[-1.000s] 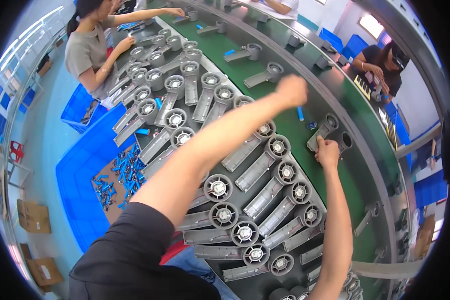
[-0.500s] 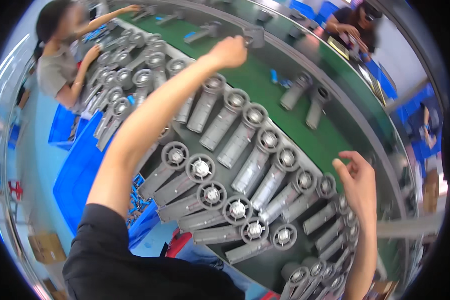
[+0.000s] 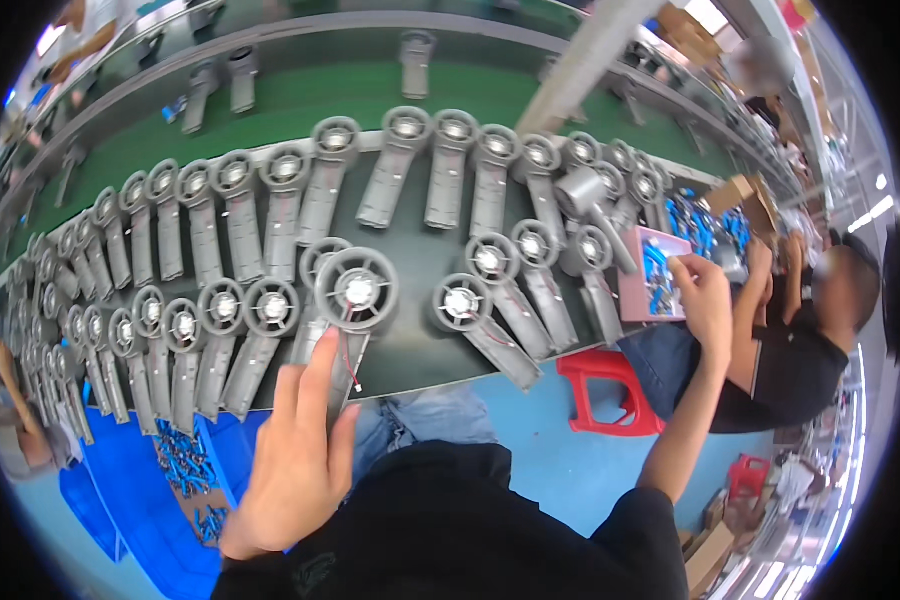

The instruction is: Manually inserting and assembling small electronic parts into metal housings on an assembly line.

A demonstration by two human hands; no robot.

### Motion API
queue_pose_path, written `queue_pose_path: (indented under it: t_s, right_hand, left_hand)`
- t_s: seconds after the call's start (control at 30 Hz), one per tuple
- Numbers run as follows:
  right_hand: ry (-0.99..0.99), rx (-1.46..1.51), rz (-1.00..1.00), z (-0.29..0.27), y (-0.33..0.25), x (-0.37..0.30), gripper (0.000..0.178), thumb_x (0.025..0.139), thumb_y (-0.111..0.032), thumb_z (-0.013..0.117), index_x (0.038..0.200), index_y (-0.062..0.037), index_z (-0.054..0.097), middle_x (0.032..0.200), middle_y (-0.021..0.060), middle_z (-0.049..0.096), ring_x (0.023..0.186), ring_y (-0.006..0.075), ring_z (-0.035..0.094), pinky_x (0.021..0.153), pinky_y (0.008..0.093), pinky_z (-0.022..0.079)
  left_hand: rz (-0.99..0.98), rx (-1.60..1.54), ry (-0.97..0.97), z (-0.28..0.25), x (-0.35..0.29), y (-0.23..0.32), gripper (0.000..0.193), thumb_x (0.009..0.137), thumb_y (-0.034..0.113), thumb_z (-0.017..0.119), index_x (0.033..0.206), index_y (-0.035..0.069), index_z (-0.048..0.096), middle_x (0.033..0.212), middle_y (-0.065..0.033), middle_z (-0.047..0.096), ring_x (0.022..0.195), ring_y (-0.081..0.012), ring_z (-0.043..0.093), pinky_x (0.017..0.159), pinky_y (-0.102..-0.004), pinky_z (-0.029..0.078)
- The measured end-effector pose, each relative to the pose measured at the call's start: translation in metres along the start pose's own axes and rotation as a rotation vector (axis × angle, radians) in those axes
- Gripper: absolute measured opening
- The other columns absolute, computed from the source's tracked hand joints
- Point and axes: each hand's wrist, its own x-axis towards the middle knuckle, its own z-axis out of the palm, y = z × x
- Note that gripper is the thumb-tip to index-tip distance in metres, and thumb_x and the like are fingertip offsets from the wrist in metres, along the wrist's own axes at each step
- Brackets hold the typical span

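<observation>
My left hand is closed around the handle of a grey handheld fan body. The round, spoked head with a silver centre points up, and a thin red wire with a small white plug hangs along the handle. At the right, my right hand is over the edge of a pink box holding blue and silver small parts. Its fingertips are pressed together there; whatever they pinch is hidden. More grey fan bodies lie in rows on the dark table on both sides of my left hand.
Beyond the table runs a green conveyor carrying a few fan parts. Loose blue parts lie past the pink box, near a seated person. A red stool stands below the table edge. Blue bins are at lower left.
The view has swung to the right. My left hand has come back from the conveyor to near my body, with a fan body in it. My right hand, earlier empty, is now at the pink box.
</observation>
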Motion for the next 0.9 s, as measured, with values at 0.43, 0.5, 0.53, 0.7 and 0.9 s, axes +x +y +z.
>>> queue_pose_path:
  t_s: [0.43, 0.5, 0.53, 0.7, 0.9]
  right_hand:
    - [0.045, -0.13, -0.089, 0.033, 0.075, 0.022, 0.033, 0.085, -0.026, 0.071, 0.104, 0.0004, 0.07, 0.098, 0.0187, 0.066, 0.092, 0.0322, 0.065, 0.082, 0.0393, 0.05]
    - [0.089, -0.088, -0.132, 0.046, 0.081, 0.033, 0.033, 0.084, -0.025, 0.071, 0.105, 0.0007, 0.07, 0.1, 0.0202, 0.065, 0.094, 0.0337, 0.064, 0.084, 0.0406, 0.05]
    - [0.129, -0.053, -0.181, 0.053, 0.085, 0.037, 0.033, 0.084, -0.023, 0.071, 0.105, 0.001, 0.069, 0.102, 0.0217, 0.064, 0.096, 0.0353, 0.064, 0.086, 0.0418, 0.05]
    - [0.097, -0.216, -0.162, 0.06, 0.112, 0.051, 0.034, 0.081, -0.026, 0.075, 0.1, 0.0016, 0.069, 0.102, 0.0236, 0.065, 0.098, 0.039, 0.063, 0.086, 0.0431, 0.05]
    - [0.234, -0.035, -0.062, 0.002, 0.082, 0.034, 0.036, 0.078, -0.03, 0.079, 0.094, 0.0005, 0.069, 0.082, 0.0106, 0.07, 0.075, 0.0204, 0.067, 0.07, 0.033, 0.052]
  left_hand:
    - [0.056, 0.136, 0.246, 0.117, 0.019, -0.019, 0.063, 0.094, 0.009, 0.058, 0.149, 0.001, 0.027, 0.111, -0.0262, 0.048, 0.088, -0.0468, 0.057, 0.071, -0.0483, 0.048]
    - [0.07, 0.143, 0.235, 0.115, 0.022, -0.018, 0.065, 0.094, 0.012, 0.06, 0.149, 0.001, 0.027, 0.112, -0.0263, 0.049, 0.09, -0.0471, 0.057, 0.074, -0.0485, 0.048]
    - [0.079, 0.142, 0.227, 0.113, 0.021, -0.016, 0.066, 0.094, 0.014, 0.061, 0.149, 0.001, 0.027, 0.113, -0.0263, 0.05, 0.093, -0.0474, 0.057, 0.076, -0.0487, 0.048]
    - [0.053, 0.121, 0.174, 0.105, 0.02, -0.012, 0.067, 0.092, 0.018, 0.065, 0.147, 0.0, 0.031, 0.115, -0.0258, 0.053, 0.099, -0.0475, 0.057, 0.081, -0.0488, 0.048]
    - [0.049, 0.109, 0.17, 0.098, 0.016, -0.02, 0.065, 0.089, 0.014, 0.067, 0.146, 0.002, 0.037, 0.127, -0.0231, 0.057, 0.104, -0.0354, 0.063, 0.087, -0.0396, 0.05]
